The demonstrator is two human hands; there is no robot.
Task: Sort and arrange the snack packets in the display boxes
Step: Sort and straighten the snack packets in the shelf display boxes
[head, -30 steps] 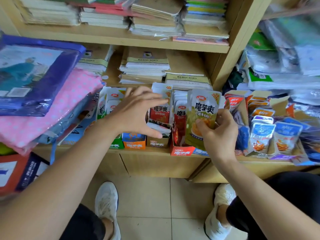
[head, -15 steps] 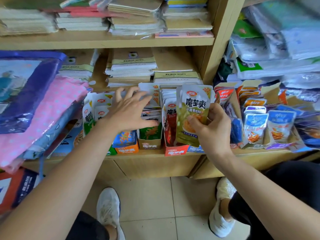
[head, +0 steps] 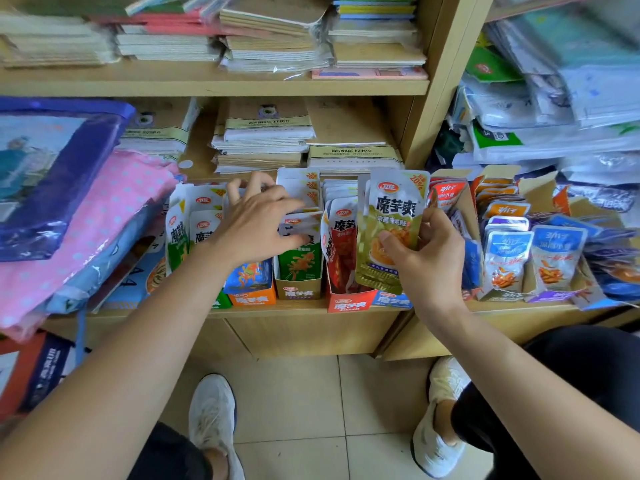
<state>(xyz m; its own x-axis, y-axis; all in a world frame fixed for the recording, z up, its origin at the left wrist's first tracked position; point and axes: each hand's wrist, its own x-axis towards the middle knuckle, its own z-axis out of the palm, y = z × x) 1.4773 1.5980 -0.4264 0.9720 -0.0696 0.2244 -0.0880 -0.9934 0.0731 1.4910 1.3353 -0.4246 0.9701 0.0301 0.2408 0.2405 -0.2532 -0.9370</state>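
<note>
Floor tiles [head: 294,393] lie nearest, with my two pale shoes [head: 212,414] planted on them, one each side.

Above them runs the front edge of a wooden shelf [head: 304,311]. A row of small display boxes stands along it: orange box [head: 251,298], tan box [head: 298,292], red box [head: 348,304], then a blue box [head: 393,300], all packed with upright snack packets.

My right grip [head: 429,258] is closed on an olive packet [head: 391,233]. The thumb lies across its front and the fingers curl behind its right edge. I hold it upright in front of the red and blue boxes.

My left grip [head: 256,223] is spread over the packets in the orange and tan boxes, fingertips on their white tops and thumb across a green packet [head: 300,265]. I cannot tell whether it pinches any of them.

To the right, blue packets [head: 507,258] stand in more boxes. To the left lies a pink dotted bag [head: 86,220].

Behind the boxes sit stacks of notebooks [head: 266,140], and more stacks [head: 270,39] fill the shelf above.
</note>
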